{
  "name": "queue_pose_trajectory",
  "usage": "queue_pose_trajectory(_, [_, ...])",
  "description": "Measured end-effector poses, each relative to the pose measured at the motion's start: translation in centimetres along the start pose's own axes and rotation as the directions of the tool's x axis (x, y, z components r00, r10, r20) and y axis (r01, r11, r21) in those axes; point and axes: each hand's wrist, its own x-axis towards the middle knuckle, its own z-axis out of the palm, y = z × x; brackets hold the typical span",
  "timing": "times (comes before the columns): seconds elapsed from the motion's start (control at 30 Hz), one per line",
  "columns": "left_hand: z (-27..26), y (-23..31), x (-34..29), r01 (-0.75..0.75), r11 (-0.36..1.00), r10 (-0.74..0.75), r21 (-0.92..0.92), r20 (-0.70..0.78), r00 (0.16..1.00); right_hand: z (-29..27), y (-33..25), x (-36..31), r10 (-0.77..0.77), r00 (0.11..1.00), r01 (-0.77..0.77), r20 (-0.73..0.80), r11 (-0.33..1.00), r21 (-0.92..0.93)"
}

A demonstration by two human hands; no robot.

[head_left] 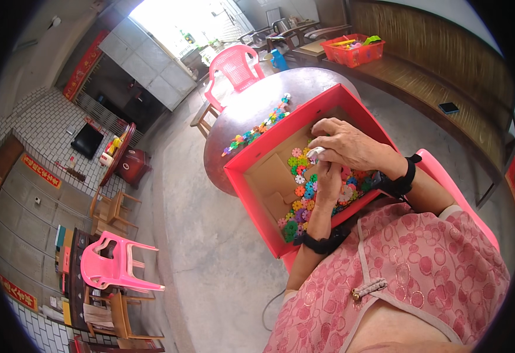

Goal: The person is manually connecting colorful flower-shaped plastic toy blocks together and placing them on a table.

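Observation:
A red cardboard box (pixel 252 215) with a bare brown inside is close to my body. Loose flower-shaped plastic discs (pixel 300 190) in many colours lie along its near side. Over them my right hand (pixel 351 145) is bent, its fingers closed on a small white piece (pixel 315 152). My left hand (pixel 329 187) reaches up from below, fingertips pinched at the same piece. The fingers partly cover it, so its exact shape cannot be made out. Dark bands circle both wrists. Beyond the box, a chain of joined coloured discs (pixel 260 127) lies on the round table (pixel 219 133).
A pink plastic chair (pixel 235 66) stands behind the table. On the wooden bench (pixel 422 88) at the right are a red basket (pixel 351 54) of colourful items and a phone (pixel 448 108). Another pink chair (pixel 105 263) is at the left, beside wooden chairs.

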Motion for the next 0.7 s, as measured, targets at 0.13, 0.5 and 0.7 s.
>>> queue_pose_trajectory(0.13, [0.4,0.7,0.0,-0.052,0.933,0.039,0.355,0.044,0.998,-1.4,1.9,-1.5,0.021,0.983,-0.081,0.184,0.943,0.323])
queue_pose_trajectory(0.5, [1.6,-0.4,1.5,-0.387,0.834,0.387,0.392,0.082,0.918,-2.3,1.7,-1.0,0.177,0.984,-0.180,0.035,0.955,0.236])
queue_pose_trajectory(0.7, [1.3,0.5,0.8,-0.191,0.933,0.197,0.305,0.012,0.980,-0.7,0.2,-0.2,0.350,0.937,-0.333,-0.022,0.908,0.254])
